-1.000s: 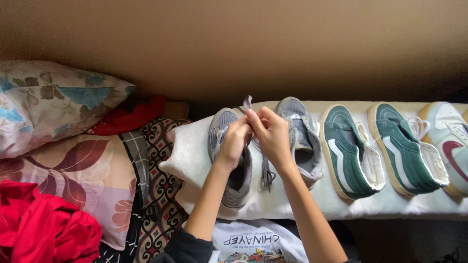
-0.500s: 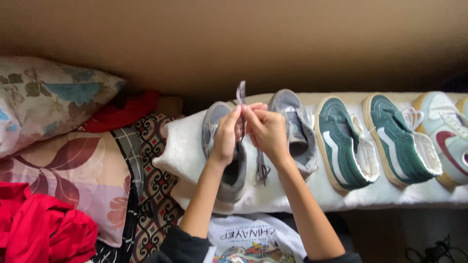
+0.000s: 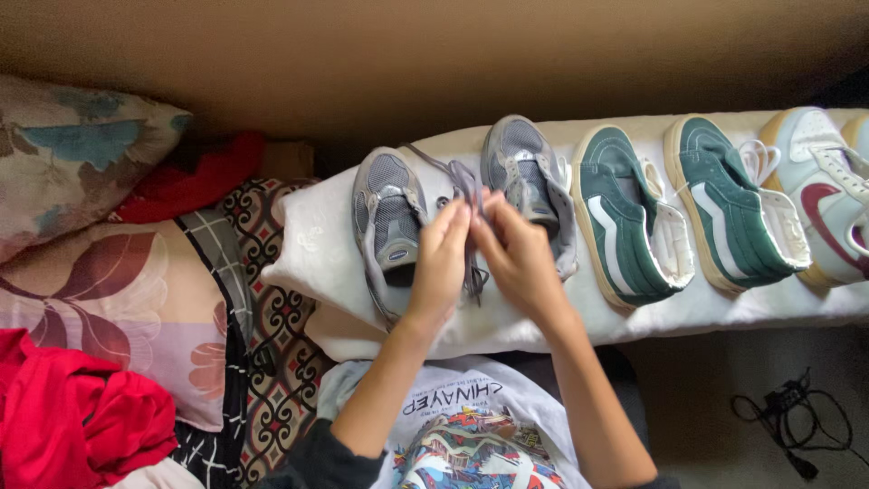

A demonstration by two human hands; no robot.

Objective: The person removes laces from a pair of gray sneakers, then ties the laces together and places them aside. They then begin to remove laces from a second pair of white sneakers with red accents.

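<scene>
while both hands meet over the white cushion [image 3: 326, 263], the left hand [image 3: 441, 263] and the right hand [image 3: 518, 258] pinch a grey shoelace [image 3: 466, 186] between them — fingertips pressed close together, thumbs tucked in, no gap showing. the lace runs up from the fingers toward the toe end and a bunch of it hangs down below the hands, between the two grey sneakers. the left grey sneaker [image 3: 387, 217] lies just beside the left hand, its opening partly hidden by the wrist; the right grey sneaker [image 3: 525, 172] sits just behind the right hand. further right on the same cushion stand two green sneakers [image 3: 625, 217] — side by side, toes pointing to the wall.
</scene>
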